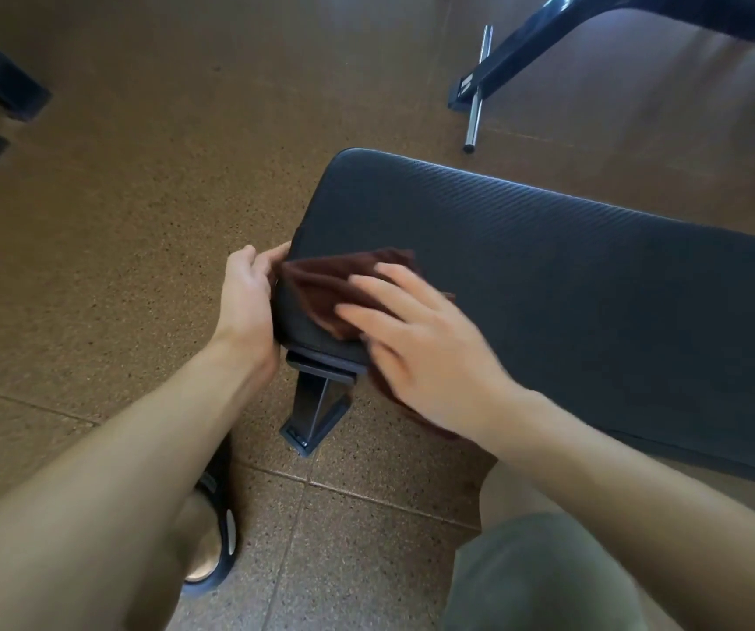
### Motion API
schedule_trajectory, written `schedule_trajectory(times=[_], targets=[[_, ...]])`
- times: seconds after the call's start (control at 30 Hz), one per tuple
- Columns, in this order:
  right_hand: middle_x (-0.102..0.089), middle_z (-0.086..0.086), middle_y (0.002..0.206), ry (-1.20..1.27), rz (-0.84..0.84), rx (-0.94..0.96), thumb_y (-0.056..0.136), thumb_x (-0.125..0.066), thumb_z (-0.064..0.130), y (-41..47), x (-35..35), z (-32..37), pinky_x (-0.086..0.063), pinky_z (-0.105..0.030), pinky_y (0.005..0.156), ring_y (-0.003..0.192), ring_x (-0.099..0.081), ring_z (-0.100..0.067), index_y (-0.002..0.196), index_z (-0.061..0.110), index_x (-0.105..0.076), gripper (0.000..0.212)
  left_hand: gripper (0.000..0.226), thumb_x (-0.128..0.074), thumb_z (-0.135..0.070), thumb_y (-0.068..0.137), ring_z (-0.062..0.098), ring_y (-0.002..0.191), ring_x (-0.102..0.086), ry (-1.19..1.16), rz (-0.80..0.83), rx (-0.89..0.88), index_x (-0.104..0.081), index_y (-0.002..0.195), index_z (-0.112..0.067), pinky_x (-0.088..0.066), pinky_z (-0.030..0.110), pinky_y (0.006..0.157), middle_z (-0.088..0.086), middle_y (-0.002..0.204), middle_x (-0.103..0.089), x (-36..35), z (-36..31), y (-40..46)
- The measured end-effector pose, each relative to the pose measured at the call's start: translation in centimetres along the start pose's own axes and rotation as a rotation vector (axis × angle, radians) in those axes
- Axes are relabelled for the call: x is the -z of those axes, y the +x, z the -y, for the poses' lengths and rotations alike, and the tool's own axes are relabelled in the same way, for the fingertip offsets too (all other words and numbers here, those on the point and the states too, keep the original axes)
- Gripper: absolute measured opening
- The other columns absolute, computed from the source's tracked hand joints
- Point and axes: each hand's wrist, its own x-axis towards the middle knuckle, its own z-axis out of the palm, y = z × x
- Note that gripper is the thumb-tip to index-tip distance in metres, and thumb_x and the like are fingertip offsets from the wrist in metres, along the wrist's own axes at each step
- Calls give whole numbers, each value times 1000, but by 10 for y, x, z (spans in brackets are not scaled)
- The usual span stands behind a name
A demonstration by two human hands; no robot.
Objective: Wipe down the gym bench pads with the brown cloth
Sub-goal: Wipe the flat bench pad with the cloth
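Currently right hand flat, fingers straight, pressing brown cloth onto bench pad; left hand grips pad's end edge.

1. The cloth is showing a dark reddish brown.
2. The pad is showing dark grey with fine diagonal ribbing.
3. The floor is showing speckled brown tile.
4. The shorts are showing olive green.
5. The sandal is showing black.

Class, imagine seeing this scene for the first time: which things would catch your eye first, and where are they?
The brown cloth lies at the centre, on the near end of the dark bench pad. The right hand presses it flat; the left hand holds the pad's end.
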Motion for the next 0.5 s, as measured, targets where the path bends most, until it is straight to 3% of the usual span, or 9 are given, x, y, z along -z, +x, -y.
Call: schedule_trajectory(times=[0.07, 0.13, 0.23, 0.33, 0.43, 0.5], targets=[[-54, -5, 152, -31, -9, -69, 104, -47, 21, -38, 19, -26, -32, -47, 123, 149, -38, -29, 138, 18, -65, 39, 40, -17, -34, 114, -5, 74, -73, 7, 20, -16, -56, 102, -35, -56, 17, 61, -19, 76, -77, -4, -1, 0], [-52, -3, 154, -51, 14, -107, 105, -44, 25, -53, 29, -39, -36, -54, 120, 151, -35, -29, 140, 19, -64, 40, 43, -17, -35, 114, -5, 76, -73, 15, 9, -8, -60, 108, -33, -55, 13, 57, -17, 80, -78, -2, 2, 4], [-52, -2, 154, -96, 71, 61, 105, -41, 29, -31, 19, -26, -30, -48, 125, 150, -37, -27, 141, 21, -63, 43, 46, -16, -39, 113, 3, 88, -76, -14, -13, 25, -61, 112, -30, -57, 25, 74, -11, 92, -80, 2, 2, 4], [-54, -4, 152, -113, 97, 322, 104, -48, 27, 20, -7, -1, -23, -43, 127, 149, -38, -29, 139, 19, -64, 39, 62, -14, -56, 108, 21, 106, -75, -80, 0, 122, -62, 131, -24, -56, 41, 91, 6, 112, -79, 13, 0, 4], [-60, -5, 145, -137, 71, 374, 102, -51, 25, 54, -27, 24, -26, -45, 125, 144, -43, -31, 128, 21, -72, 34, 73, -13, -60, 106, 24, 100, -77, -102, 22, 164, -69, 126, -19, -59, 37, 81, 11, 112, -78, 24, -5, 3], [-57, -5, 148, -151, 93, 364, 101, -53, 24, 50, -26, 29, -25, -45, 125, 146, -40, -31, 127, 24, -72, 32, 74, -13, -61, 105, 27, 100, -77, -117, 15, 166, -70, 126, -19, -58, 40, 86, 13, 114, -77, 25, -6, 3]])
